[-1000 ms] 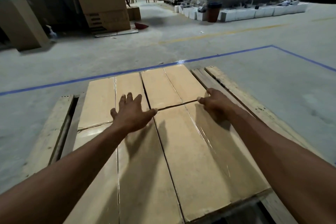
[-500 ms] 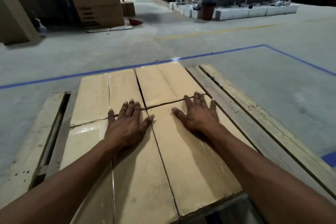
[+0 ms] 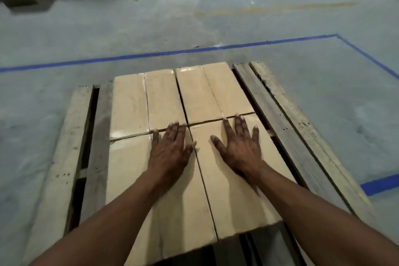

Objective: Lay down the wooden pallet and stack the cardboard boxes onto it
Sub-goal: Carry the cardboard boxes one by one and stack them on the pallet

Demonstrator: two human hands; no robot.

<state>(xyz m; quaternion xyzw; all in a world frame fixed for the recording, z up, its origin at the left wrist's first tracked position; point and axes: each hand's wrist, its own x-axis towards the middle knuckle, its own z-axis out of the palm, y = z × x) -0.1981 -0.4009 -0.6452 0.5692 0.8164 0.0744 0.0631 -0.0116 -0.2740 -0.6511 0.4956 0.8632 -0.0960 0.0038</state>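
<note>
Both hands, the left hand and right hand, now lie flat with fingers straight on the cardboard boxes already seated on the wooden pallet, the right's earlier edge pinch released, suggesting final squaring.

Dim indoor light; soft shadows under forearms; background motion-blurred (top edge worst); wide-angle bending at edges.

Tan cardboard boxes with glossy clear tape; pale and grey-brown weathered pallet boards; grey concrete floor with blue line.
</note>
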